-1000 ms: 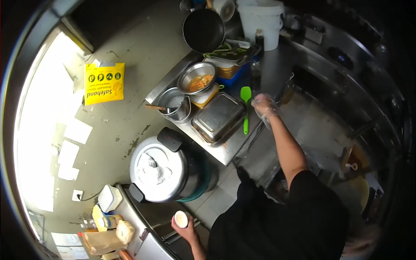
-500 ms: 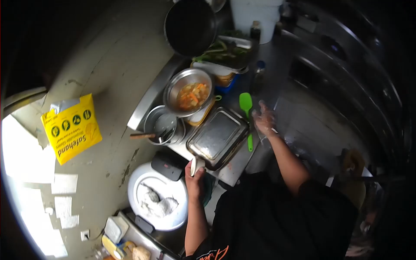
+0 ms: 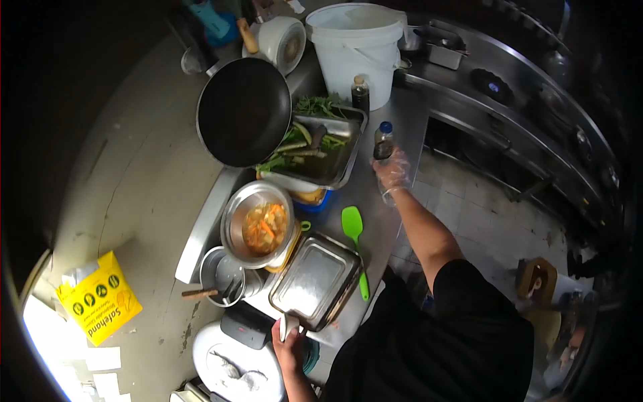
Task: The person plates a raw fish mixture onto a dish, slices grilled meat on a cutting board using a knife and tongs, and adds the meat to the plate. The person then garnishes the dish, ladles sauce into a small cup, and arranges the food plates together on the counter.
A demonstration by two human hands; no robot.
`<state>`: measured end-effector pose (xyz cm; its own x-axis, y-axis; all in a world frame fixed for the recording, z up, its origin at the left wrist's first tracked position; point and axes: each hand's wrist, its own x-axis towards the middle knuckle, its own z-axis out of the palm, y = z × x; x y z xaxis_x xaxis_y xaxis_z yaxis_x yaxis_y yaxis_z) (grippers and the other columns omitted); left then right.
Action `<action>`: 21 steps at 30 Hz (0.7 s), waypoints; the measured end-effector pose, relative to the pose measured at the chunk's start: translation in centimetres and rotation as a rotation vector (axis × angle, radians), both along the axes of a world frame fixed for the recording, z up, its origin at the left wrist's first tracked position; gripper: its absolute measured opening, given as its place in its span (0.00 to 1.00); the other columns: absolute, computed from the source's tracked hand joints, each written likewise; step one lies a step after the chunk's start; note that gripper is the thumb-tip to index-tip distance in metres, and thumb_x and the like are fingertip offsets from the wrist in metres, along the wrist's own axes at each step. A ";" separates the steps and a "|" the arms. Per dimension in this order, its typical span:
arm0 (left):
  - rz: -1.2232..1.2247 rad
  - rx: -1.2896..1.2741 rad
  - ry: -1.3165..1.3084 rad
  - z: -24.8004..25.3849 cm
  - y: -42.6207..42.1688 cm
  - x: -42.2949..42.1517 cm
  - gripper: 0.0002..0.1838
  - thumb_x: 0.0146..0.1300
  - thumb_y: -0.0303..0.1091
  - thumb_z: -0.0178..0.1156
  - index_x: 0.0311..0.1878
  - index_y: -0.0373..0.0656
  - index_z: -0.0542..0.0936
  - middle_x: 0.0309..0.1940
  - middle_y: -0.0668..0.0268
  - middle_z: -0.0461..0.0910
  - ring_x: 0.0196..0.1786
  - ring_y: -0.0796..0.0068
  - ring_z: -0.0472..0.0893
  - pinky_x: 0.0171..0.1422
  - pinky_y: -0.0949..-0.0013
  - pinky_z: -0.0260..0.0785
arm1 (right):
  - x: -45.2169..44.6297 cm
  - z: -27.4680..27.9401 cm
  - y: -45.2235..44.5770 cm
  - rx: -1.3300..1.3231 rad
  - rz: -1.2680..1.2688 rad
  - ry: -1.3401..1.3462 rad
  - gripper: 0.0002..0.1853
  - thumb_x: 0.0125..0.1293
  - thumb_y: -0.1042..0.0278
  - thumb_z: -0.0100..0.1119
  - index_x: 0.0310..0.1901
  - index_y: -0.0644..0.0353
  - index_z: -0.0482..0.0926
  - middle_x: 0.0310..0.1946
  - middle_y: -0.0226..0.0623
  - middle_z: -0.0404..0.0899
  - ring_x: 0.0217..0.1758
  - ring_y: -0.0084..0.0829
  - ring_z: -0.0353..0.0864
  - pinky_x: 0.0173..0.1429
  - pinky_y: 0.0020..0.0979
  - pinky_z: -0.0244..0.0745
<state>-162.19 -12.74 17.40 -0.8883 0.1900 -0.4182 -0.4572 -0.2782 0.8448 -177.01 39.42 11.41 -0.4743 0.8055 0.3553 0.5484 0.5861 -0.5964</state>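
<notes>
My right hand (image 3: 392,170), in a clear plastic glove, is wrapped round the lower part of a bottle (image 3: 384,144) with a blue cap and dark contents. The bottle is upright at the counter's edge. My left hand (image 3: 289,350) is bare and closed on a white handle-shaped piece (image 3: 289,326) at the near corner of a rectangular metal pan (image 3: 317,276). Whether that piece is joined to the pan I cannot tell. A green spatula (image 3: 352,224) lies beside the pan.
A bowl of orange food (image 3: 231,231) and a pot (image 3: 212,271) stand left of the pan. Farther back are a tray of greens (image 3: 335,175), a black frying pan (image 3: 244,112), a corked bottle (image 3: 360,96) and a white bucket (image 3: 348,60). A white-lidded container (image 3: 258,358) is nearby.
My right hand has moved from beside the green spatula out to the blue-capped bottle and taken hold of it. The view has shifted toward the counter's far end. My left hand keeps its grip.
</notes>
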 end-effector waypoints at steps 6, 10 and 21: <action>0.093 -0.089 -0.059 -0.1 3.4 1.1 0.35 0.56 0.35 0.68 0.64 0.40 0.63 0.59 0.56 0.70 0.61 0.58 0.71 0.64 0.43 0.65 | -1.1 2.1 4.2 -0.190 0.074 0.097 0.32 0.56 0.52 0.67 0.57 0.64 0.72 0.49 0.53 0.77 0.54 0.47 0.78 0.57 0.42 0.73; 0.117 -0.140 -0.088 -3.3 2.1 1.9 0.37 0.54 0.40 0.69 0.65 0.42 0.65 0.64 0.58 0.68 0.66 0.58 0.68 0.65 0.38 0.63 | 6.0 -2.7 -5.7 -0.363 0.999 -0.029 0.09 0.60 0.66 0.59 0.40 0.56 0.75 0.35 0.36 0.73 0.36 0.36 0.76 0.37 0.38 0.75; 0.170 -0.181 -0.107 1.9 10.5 0.3 0.34 0.55 0.37 0.67 0.65 0.41 0.67 0.59 0.62 0.72 0.64 0.61 0.71 0.64 0.41 0.66 | 4.5 -2.9 3.2 -0.378 1.034 -0.279 0.15 0.65 0.64 0.54 0.51 0.58 0.77 0.34 0.35 0.77 0.30 0.29 0.75 0.30 0.41 0.72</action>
